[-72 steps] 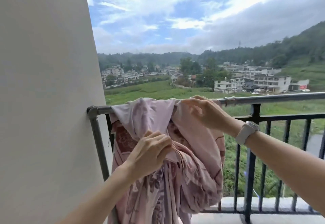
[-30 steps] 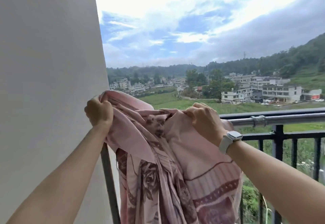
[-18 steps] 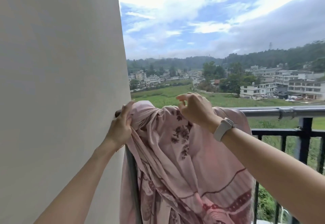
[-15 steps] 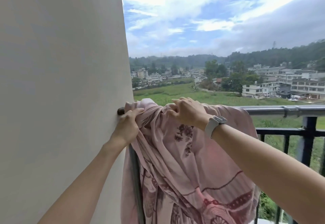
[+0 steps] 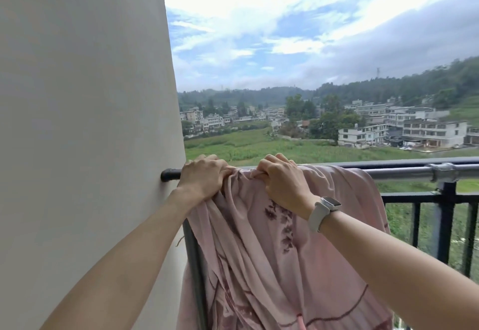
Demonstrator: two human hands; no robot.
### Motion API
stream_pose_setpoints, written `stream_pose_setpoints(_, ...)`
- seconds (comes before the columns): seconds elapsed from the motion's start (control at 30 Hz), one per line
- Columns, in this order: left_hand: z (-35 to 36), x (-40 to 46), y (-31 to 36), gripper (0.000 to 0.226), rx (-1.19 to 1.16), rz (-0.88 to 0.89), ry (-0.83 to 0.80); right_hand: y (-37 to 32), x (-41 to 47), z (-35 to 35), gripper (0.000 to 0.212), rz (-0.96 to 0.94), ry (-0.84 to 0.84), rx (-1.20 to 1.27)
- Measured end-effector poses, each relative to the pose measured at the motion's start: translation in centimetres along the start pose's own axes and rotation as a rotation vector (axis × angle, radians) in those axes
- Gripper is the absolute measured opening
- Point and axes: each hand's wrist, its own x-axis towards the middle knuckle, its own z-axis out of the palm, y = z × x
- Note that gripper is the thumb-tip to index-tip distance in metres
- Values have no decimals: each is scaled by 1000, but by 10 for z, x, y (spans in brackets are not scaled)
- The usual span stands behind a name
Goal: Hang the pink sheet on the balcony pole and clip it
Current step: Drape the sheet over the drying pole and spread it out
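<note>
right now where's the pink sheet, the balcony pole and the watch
pink sheet [image 5: 272, 265]: head view, draped front panel.
balcony pole [image 5: 404, 174]: head view, bare stretch right of the sheet.
watch [image 5: 330, 203]: head view, its face on the right wrist.

Both hands [image 5: 204, 176] apparently gripping draped sheet [image 5: 272, 265]

A pale wall [image 5: 77, 122] is seen at the left; white buildings [image 5: 404, 130], green fields [image 5: 246, 148] and wooded hills [image 5: 414, 83] are spread beyond under clouded sky [image 5: 285, 31].

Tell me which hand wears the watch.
The right hand, gripping the pink sheet on the pole; a white watch bands its wrist. The left hand, nearer the wall, is bare.
</note>
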Motion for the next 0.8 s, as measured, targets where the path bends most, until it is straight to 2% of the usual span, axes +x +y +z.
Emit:
stream_pose_setpoints(0.13, -5, 16, -14, 28, -197, -162, 95, 0, 12, -7, 8, 22, -8, -53)
stream_pose_setpoints(0.27, -24, 28, -42, 28, -458, -465, 291, 1, 35, -25, 13, 84, 55, -59)
stream_pose_setpoints(0.43, -49, 22, -82, 32, -774, -790, 542, -9, 64, -41, 13, 65, 155, -50)
stream_pose_setpoints(0.6, -48, -20, -112, 28, -984, -1171, 696, 7, 52, -42, 16, 144, 182, 21)
stream_pose_setpoints(0.7, -43, -47, -108, 30, -942, -1158, 760, 3, 46, -39, 16, 155, 182, 3)
stream_pose_setpoints(0.8, -25, -92, -81, 30, -836, -999, 684, 0, 31, -31, 19, 171, 16, -114)
